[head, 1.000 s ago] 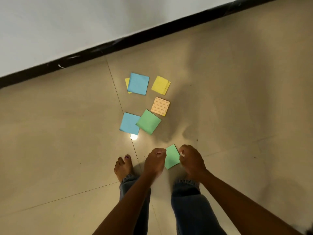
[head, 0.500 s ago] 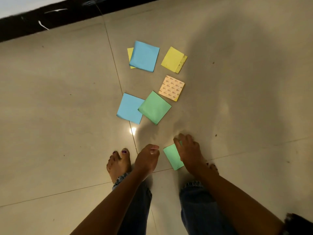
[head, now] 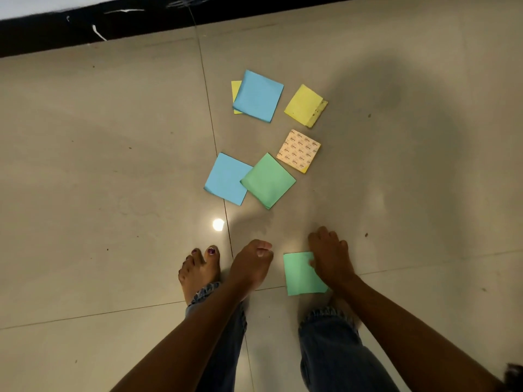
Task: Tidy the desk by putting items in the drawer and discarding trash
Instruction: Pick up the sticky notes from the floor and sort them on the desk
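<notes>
Several square sticky notes lie on the beige tiled floor. A blue note (head: 257,96) covers most of a yellow one (head: 235,90). To the right of them lie a yellow pad (head: 304,104) and a patterned pad (head: 298,150). Nearer me, a green note (head: 267,180) overlaps a second blue note (head: 225,178). My right hand (head: 329,258) grips another green note (head: 301,275) by its right edge, low above my feet. My left hand (head: 250,264) is curled shut just left of that note, apart from it, and nothing shows in it.
My bare left foot (head: 199,271) and my jeans legs (head: 328,349) are below the hands. A black skirting board (head: 85,26) runs along the far wall. A bright light reflection (head: 218,224) sits on the tile near a grout line.
My left hand has come off the green note, which stays in my right hand and has shifted right. The view has dropped closer to the floor, and the wall has nearly left the frame.
</notes>
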A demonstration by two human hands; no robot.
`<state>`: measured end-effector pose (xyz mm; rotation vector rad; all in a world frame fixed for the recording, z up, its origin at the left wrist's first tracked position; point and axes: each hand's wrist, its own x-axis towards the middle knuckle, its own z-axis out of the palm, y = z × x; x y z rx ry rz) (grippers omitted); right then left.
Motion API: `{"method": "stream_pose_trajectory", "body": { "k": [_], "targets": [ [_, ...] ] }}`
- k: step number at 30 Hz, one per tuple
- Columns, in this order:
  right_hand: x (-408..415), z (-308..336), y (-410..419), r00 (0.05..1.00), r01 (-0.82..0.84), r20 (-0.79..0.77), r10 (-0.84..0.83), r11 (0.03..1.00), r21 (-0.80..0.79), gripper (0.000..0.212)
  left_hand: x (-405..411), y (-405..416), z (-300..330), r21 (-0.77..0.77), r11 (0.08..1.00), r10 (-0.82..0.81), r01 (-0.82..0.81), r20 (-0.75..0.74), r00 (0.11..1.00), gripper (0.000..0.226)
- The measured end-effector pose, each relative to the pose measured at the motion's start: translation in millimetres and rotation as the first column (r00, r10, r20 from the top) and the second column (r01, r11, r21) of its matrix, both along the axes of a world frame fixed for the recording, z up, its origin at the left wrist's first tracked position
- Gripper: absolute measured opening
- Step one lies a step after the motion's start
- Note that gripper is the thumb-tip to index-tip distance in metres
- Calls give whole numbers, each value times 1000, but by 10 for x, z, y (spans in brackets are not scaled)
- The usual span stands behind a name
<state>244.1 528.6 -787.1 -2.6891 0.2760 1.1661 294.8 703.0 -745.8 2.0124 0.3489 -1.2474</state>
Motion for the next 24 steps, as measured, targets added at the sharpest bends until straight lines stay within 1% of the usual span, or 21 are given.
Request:
{"method": "stream_pose_trajectory", "body": {
  "k": [2,3,6,7,9,11,13,14,15,16,17,18,19,20,21,22,24],
  "targets": [
    [-27,37,32,999,-45,-14,45,998,31,49,11,8,-12,-4,1000,16,-16,14,1000,29],
    [-65,40,65,996,-89,-16,89,996,23,54,7,18,-22,-6,1000,23,-23,21,1000,28],
    [-179,21,147,971,-239,-1,239,971,-30,57,0,38,-40,-5,1000,30,-29,22,999,28],
    [-222,25,208,966,-259,-19,258,965,-40,57,-20,50,-54,-2,1000,31,-31,14,999,28],
    [-311,-61,287,974,-228,-12,228,970,-88,52,-52,74,-78,10,1000,18,-18,0,1000,29],
    [-322,-59,328,987,-156,14,157,985,-81,41,-89,111,-101,23,1000,6,-6,-8,1000,28],
    [-321,-35,307,980,-185,52,191,976,-112,25,-99,132,-105,26,1000,10,-10,-17,1000,29],
    [-299,0,301,978,-195,56,201,975,-102,19,-93,136,-96,26,1000,18,-17,-22,1000,29],
    [-287,33,296,980,-183,58,188,980,-75,21,-78,133,-88,22,999,26,-26,-25,999,31],
    [-292,15,282,985,-143,95,147,989,-41,24,-59,126,-82,11,999,34,-33,-30,999,35],
    [-291,23,281,998,-28,65,26,999,29,27,-39,113,-74,-2,999,37,-38,-43,998,43],
    [-258,73,293,988,149,9,-152,980,135,28,-22,97,-60,-21,999,38,-39,-63,997,52],
    [-234,112,311,946,323,-81,-313,912,253,29,-3,78,-50,-37,999,33,-36,-82,996,62],
    [-197,148,335,903,429,-146,-404,828,362,32,9,68,-48,-49,998,26,-30,-92,995,70],
    [-139,211,363,895,443,-166,-415,777,448,34,16,65,-56,-56,998,16,-22,-90,996,75],
    [-85,267,387,903,424,-181,-389,743,518,30,21,70,-66,-56,998,4,-9,-79,997,77],
    [53,364,415,919,390,-206,-336,704,594,20,48,83,-78,-55,998,-24,21,-46,999,67]
  ]
}}
